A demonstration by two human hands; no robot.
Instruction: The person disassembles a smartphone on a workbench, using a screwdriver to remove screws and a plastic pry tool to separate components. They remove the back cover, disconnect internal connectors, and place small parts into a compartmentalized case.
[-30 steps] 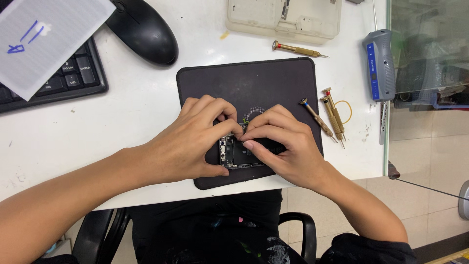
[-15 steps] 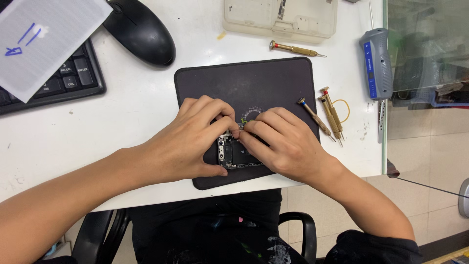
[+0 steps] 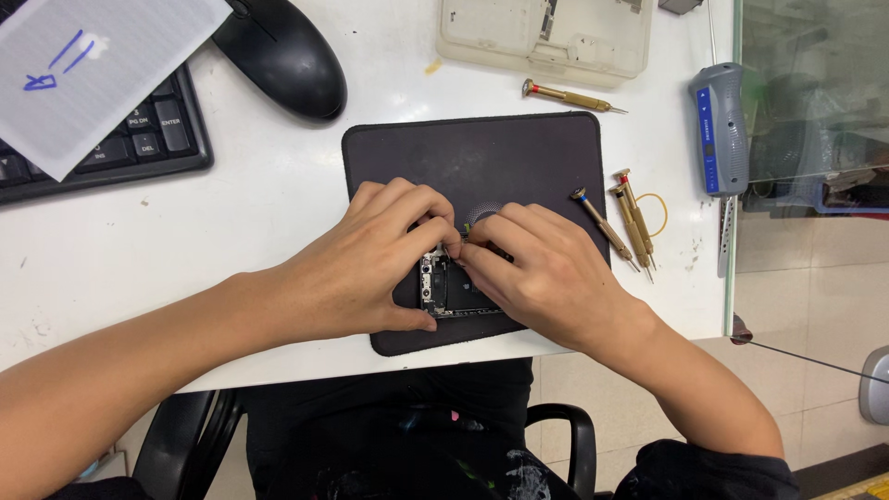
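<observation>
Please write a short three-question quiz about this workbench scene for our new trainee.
1. True or false: both hands rest on the opened device that lies on the dark mat.
2. How many brass-coloured screwdrivers lie loose on the desk? A) one B) three C) five
3. Which hand, the left hand or the right hand, is nearer the pair of screwdrivers?

Key: 1 true. 2 B: one single screwdriver beyond the mat, plus the pair at its right edge. 3 the right hand.
</observation>
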